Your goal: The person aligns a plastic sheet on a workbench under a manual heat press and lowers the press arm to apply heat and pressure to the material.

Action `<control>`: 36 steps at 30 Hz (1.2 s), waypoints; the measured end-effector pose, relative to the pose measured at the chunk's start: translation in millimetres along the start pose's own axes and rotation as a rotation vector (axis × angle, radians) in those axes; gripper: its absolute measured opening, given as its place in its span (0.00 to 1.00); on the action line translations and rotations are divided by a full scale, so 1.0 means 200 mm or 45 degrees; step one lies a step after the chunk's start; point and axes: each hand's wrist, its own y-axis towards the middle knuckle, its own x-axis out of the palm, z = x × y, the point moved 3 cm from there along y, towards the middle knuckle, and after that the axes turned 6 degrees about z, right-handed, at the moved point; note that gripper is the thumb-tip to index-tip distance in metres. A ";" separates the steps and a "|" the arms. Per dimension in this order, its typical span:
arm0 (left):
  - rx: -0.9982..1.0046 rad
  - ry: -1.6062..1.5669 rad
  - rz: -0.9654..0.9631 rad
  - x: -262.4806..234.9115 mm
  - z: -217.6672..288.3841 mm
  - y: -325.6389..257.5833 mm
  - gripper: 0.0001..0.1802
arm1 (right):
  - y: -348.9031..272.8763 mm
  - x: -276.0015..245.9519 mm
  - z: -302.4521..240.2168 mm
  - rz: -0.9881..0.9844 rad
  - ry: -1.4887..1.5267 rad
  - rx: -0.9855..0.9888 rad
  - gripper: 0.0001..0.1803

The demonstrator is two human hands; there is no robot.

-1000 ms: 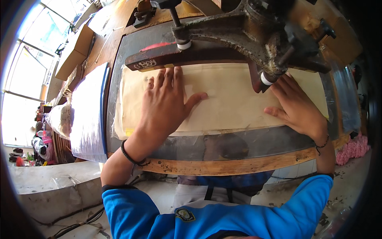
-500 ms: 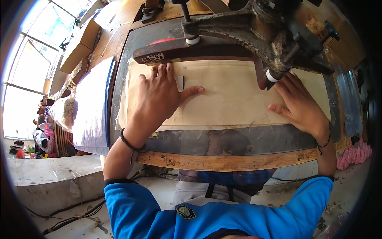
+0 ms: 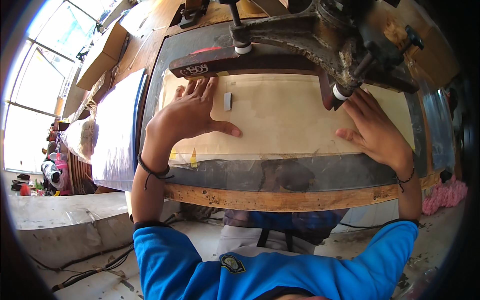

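A wide cream-coloured sheet (image 3: pixel 285 112) lies flat on a dark glossy table (image 3: pixel 280 175) with a wooden front edge. My left hand (image 3: pixel 192 112) rests palm down on the sheet's left part, fingers spread. My right hand (image 3: pixel 375 127) presses flat on the sheet's right part, under the head of a dark metal machine arm (image 3: pixel 320 35). A small grey rectangular piece (image 3: pixel 227 101) sits on the sheet just right of my left fingers. A dark bar (image 3: pixel 220 62) lies along the sheet's far edge.
A stack of white material (image 3: pixel 115 130) lies left of the table. A cardboard box (image 3: pixel 102 55) sits further back left by bright windows. Pink fluff (image 3: pixel 445 195) hangs at the right. Cables (image 3: pixel 85 265) run over the concrete floor.
The view has shifted a little and my left hand has slid slightly toward the sheet's left end. Both hands stay flat on the sheet.
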 end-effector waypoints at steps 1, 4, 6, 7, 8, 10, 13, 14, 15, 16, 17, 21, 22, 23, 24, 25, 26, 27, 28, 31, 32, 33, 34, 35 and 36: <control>-0.002 0.008 -0.050 0.01 -0.01 0.01 0.84 | 0.00 0.01 0.00 0.000 -0.001 0.000 0.41; -0.020 0.020 -0.163 0.01 -0.03 0.03 0.86 | 0.00 0.00 0.00 -0.014 0.001 0.001 0.41; -0.033 0.006 -0.190 0.01 -0.03 0.04 0.86 | 0.00 -0.01 0.01 -0.025 0.013 0.012 0.41; -0.036 -0.006 -0.198 0.01 -0.03 0.04 0.86 | 0.01 -0.01 0.01 -0.027 0.025 0.018 0.41; -0.042 -0.013 -0.204 0.01 -0.03 0.03 0.86 | 0.01 -0.01 0.01 -0.024 0.039 0.021 0.41; -0.051 -0.030 -0.204 0.00 -0.03 0.02 0.86 | 0.01 0.00 0.01 -0.015 0.035 0.009 0.41; -0.050 -0.051 -0.193 0.01 -0.03 0.03 0.85 | 0.00 -0.01 0.02 -0.016 0.030 0.007 0.41; -0.055 -0.052 -0.197 0.01 -0.03 0.03 0.85 | 0.00 0.00 0.02 -0.020 0.033 0.006 0.41; -0.060 -0.052 -0.201 0.01 -0.03 0.03 0.85 | 0.00 0.00 0.02 -0.010 0.030 -0.005 0.41; -0.062 -0.053 -0.201 0.01 -0.03 0.03 0.85 | 0.00 0.01 0.02 0.001 0.028 -0.015 0.40; -0.063 -0.056 -0.202 0.02 -0.04 0.03 0.85 | 0.00 0.01 0.02 0.010 0.025 -0.024 0.40; -0.069 -0.052 -0.213 0.02 -0.04 0.03 0.85 | 0.00 0.00 0.01 -0.010 0.012 0.020 0.40; -0.067 -0.046 -0.211 0.02 -0.04 0.03 0.85 | 0.00 -0.01 0.00 -0.017 0.025 0.049 0.41; -0.063 -0.041 -0.207 0.02 -0.04 0.03 0.85 | 0.00 -0.02 -0.01 -0.024 0.034 0.079 0.41; -0.059 -0.036 -0.203 0.02 -0.04 0.03 0.85 | 0.00 -0.03 -0.02 -0.020 0.029 0.072 0.41; -0.065 -0.039 -0.206 0.02 -0.04 0.03 0.85 | -0.01 -0.04 -0.03 -0.015 0.025 0.065 0.41; -0.072 -0.040 -0.212 0.02 -0.03 0.03 0.85 | -0.01 -0.04 -0.03 -0.011 0.024 0.057 0.42; -0.079 -0.040 -0.218 0.01 -0.03 0.03 0.86 | -0.01 -0.04 -0.03 -0.013 0.021 0.049 0.42; -0.074 -0.046 -0.209 0.01 -0.02 0.03 0.86 | 0.00 -0.04 -0.03 -0.015 0.017 0.041 0.42; -0.066 -0.054 -0.192 0.01 -0.02 0.02 0.86 | 0.00 -0.03 -0.03 -0.007 -0.003 0.024 0.42; -0.074 -0.050 -0.195 0.01 -0.02 0.02 0.86 | 0.00 -0.03 -0.03 -0.001 -0.012 0.017 0.42; -0.082 -0.047 -0.197 0.02 -0.02 0.02 0.86 | 0.00 -0.03 -0.03 0.000 -0.011 0.014 0.42; -0.086 -0.040 -0.204 0.02 -0.02 0.02 0.86 | 0.00 -0.03 -0.03 0.001 -0.010 0.011 0.42; -0.089 -0.034 -0.209 0.01 -0.02 0.03 0.86 | 0.00 -0.02 -0.02 0.002 -0.011 0.008 0.42; -0.092 -0.028 -0.215 0.01 -0.02 0.03 0.86 | 0.00 -0.02 -0.02 -0.001 -0.011 0.012 0.42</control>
